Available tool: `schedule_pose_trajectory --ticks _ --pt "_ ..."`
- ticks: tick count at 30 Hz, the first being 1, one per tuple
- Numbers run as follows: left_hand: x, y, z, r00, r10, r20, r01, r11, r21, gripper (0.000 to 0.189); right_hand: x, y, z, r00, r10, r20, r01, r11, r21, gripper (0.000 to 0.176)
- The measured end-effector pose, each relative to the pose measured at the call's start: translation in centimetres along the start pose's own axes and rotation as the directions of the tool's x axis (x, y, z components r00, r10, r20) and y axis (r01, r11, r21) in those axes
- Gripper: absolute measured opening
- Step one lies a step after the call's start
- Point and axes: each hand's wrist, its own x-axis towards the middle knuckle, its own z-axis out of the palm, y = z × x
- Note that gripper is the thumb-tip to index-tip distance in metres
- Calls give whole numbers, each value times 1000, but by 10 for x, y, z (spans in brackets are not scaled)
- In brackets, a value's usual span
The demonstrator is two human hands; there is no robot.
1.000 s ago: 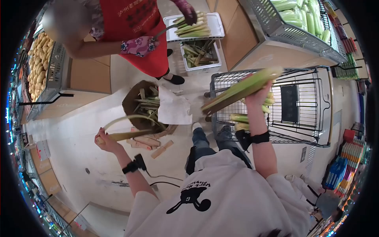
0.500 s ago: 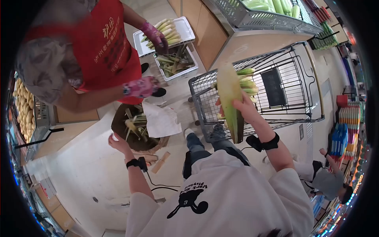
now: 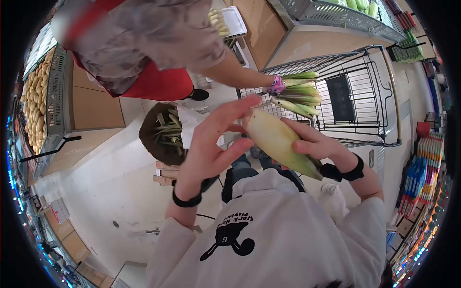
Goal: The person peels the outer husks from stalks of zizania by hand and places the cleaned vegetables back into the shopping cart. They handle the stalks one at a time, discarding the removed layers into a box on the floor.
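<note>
My right hand (image 3: 314,140) grips a pale, partly peeled water bamboo shoot (image 3: 274,139) near its green end. The shoot lies tilted across the front of me, its pale tip pointing up and left. Around that tip, my left hand (image 3: 213,141) is open, thumb and fingers spread at its side. Behind them, several unpeeled shoots (image 3: 302,98) lie in a wire shopping cart (image 3: 370,103). A co-worker's gloved hand (image 3: 275,85) reaches to the left ends of these shoots.
A dark bag (image 3: 146,137) holding stripped husks (image 3: 168,127) stands on the floor at left, with a white sheet (image 3: 192,126) beside it. The co-worker in a red apron (image 3: 158,85) leans in from the upper left. A white tray (image 3: 234,21) of pale shoots sits at the top.
My right hand has lowered and tilted the shoot; its leafy green end no longer hangs down. My left hand has come in from the left to its tip. The co-worker has reached into the cart.
</note>
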Motion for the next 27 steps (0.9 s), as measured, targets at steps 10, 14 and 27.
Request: schedule_pose_trajectory --ticks 10,14,27 --pt "-1 26 0 695 -108 711 -523 603 603 34 -25 6 2 993 119 0 -97 808 -581 57" --pt "-12 9 11 708 -56 704 -526 623 579 34 -33 22 1 994 77 -72 -105 770 -629 58" --pt "-16 -6 24 812 -289 507 -156 730 665 34 -53 34 -2 978 -118 -171 -55 648 -760 56"
